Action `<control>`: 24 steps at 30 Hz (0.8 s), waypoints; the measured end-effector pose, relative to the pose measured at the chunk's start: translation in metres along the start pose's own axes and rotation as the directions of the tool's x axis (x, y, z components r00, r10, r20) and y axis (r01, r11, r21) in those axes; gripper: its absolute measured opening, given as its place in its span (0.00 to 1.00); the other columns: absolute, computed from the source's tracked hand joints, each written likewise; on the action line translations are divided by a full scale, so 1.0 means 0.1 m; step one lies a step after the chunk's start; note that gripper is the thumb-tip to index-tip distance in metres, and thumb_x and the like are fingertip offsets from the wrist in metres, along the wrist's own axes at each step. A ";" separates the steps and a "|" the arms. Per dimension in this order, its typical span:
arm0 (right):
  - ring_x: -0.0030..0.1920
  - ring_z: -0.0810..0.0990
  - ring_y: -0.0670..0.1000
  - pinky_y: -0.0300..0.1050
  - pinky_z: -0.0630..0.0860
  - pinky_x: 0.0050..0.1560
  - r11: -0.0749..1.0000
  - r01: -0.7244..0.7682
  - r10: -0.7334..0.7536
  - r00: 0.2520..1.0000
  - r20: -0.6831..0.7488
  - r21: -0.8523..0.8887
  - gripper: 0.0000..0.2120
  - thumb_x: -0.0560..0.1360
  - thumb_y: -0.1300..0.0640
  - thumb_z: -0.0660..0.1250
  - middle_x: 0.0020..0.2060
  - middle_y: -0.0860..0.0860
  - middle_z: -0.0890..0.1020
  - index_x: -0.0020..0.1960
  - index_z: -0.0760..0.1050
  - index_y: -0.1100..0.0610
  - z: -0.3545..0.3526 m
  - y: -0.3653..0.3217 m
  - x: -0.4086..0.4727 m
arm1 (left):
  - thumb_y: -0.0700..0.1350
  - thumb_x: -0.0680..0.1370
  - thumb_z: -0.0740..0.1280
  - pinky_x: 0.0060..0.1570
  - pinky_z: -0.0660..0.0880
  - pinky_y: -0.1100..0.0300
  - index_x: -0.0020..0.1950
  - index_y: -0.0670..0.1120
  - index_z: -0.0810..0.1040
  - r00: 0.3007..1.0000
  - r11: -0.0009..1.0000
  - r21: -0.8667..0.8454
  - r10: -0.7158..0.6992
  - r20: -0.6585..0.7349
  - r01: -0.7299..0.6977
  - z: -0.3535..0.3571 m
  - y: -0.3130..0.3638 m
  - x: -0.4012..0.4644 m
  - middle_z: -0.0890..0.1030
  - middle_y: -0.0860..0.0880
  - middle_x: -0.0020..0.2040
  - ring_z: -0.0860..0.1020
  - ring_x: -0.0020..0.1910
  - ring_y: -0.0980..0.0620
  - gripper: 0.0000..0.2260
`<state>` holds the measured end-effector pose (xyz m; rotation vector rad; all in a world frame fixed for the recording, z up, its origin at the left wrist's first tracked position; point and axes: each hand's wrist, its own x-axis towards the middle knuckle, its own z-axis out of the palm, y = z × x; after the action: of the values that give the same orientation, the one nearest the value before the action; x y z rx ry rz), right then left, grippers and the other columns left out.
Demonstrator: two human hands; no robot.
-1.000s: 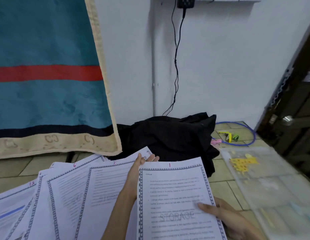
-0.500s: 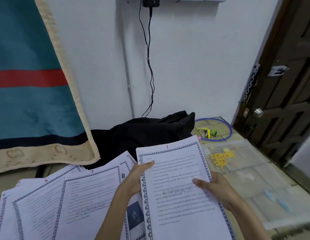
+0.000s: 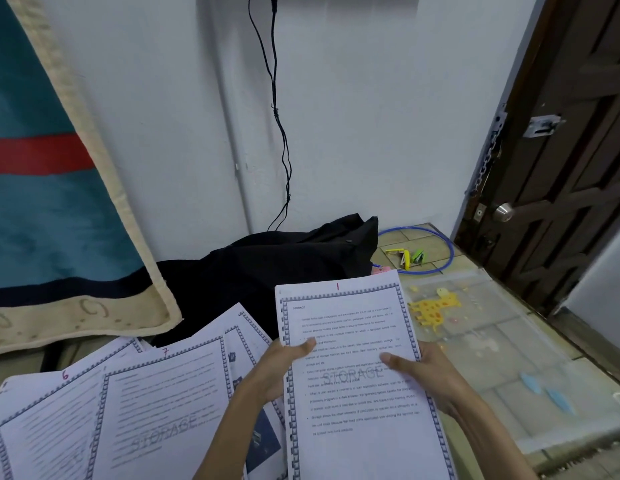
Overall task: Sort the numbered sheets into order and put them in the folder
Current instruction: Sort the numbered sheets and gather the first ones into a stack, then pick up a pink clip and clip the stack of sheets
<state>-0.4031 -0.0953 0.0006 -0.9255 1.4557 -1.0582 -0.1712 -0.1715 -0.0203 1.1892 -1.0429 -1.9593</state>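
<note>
A plush teal blanket (image 3: 52, 202) with a red stripe and cream border hangs at left over the tiled floor (image 3: 422, 242). A clear plastic folder (image 3: 492, 341), printed with a yellow giraffe, lies flat at right. Fanned paper sheets (image 3: 145, 403) marked 6 and 7 spread at left. Sheet 1 (image 3: 353, 358) sits between both hands: left hand (image 3: 277, 368) and right hand (image 3: 422, 375) pinch its edges, thumbs on top, fingers closed beneath.

Top sheet (image 3: 353, 358) reads "1", heading "STORAGE", and watermark "STORAGE"; spread sheets (image 3: 128, 410) show "6" and "7". The "7" sheet also bears "STORAGE".
</note>
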 end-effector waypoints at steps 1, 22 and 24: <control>0.45 0.86 0.53 0.45 0.82 0.42 1.000 -0.008 0.008 1.000 -0.002 -0.003 0.11 0.70 0.61 0.73 0.45 0.54 0.86 0.52 0.81 0.62 -0.01 0.02 0.01 | 0.39 0.76 0.67 0.46 0.81 0.53 0.55 0.48 0.78 1.000 1.000 0.017 0.002 -0.003 -0.002 0.01 0.00 0.01 0.83 0.49 0.51 0.81 0.52 0.49 0.09; 0.42 0.81 0.53 0.46 0.74 0.41 0.841 0.063 -0.196 0.962 -0.192 -0.538 0.10 0.77 0.59 0.63 0.42 0.56 0.85 0.47 0.81 0.63 -0.18 -0.09 0.60 | 0.41 0.76 0.68 0.48 0.77 0.59 0.64 0.44 0.74 0.994 0.969 0.244 -0.015 -0.107 0.041 -0.01 -0.01 0.16 0.80 0.46 0.59 0.79 0.48 0.53 0.16; 0.50 0.81 0.57 0.44 0.70 0.44 0.747 0.087 -0.354 0.891 -0.283 -0.659 0.11 0.76 0.66 0.60 0.50 0.60 0.84 0.54 0.80 0.64 -0.18 -0.25 0.90 | 0.42 0.76 0.68 0.54 0.76 0.55 0.64 0.44 0.74 0.993 0.960 0.273 -0.035 -0.112 0.065 -0.01 -0.01 0.20 0.79 0.46 0.60 0.79 0.52 0.50 0.17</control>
<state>-0.4335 -0.1854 -0.0025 -1.4609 2.1594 -0.9668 -0.1787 -0.1870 -0.0298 1.4660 -1.2723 -1.8065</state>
